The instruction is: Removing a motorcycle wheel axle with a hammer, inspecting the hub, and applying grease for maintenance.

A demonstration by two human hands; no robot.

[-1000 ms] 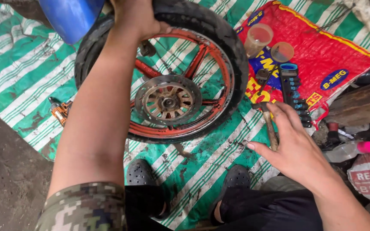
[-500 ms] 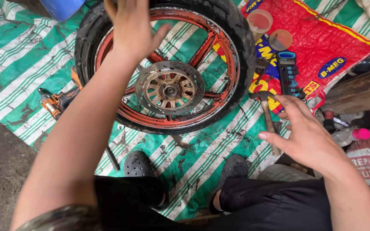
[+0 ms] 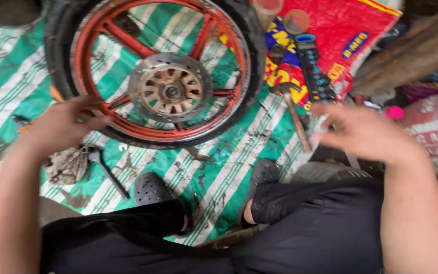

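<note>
Left hand [image 3: 62, 127] dropped from upper tyre to wheel [image 3: 163, 71] lower-left rim, touching, fingers loosely curled; right hand [image 3: 366, 133] open, empty, above hammer [image 3: 294, 114]. Wheel flat, undismantled.

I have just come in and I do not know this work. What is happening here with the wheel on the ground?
A person sits on a green striped tarp with a motorcycle wheel lying flat in front of them. The left hand rests at the wheel's red rim, near its lower left edge. The right hand hovers open and blurred beside a hammer, gripping nothing. A socket rail lies on a red bag, and a wrench lies by the left hand.
</note>
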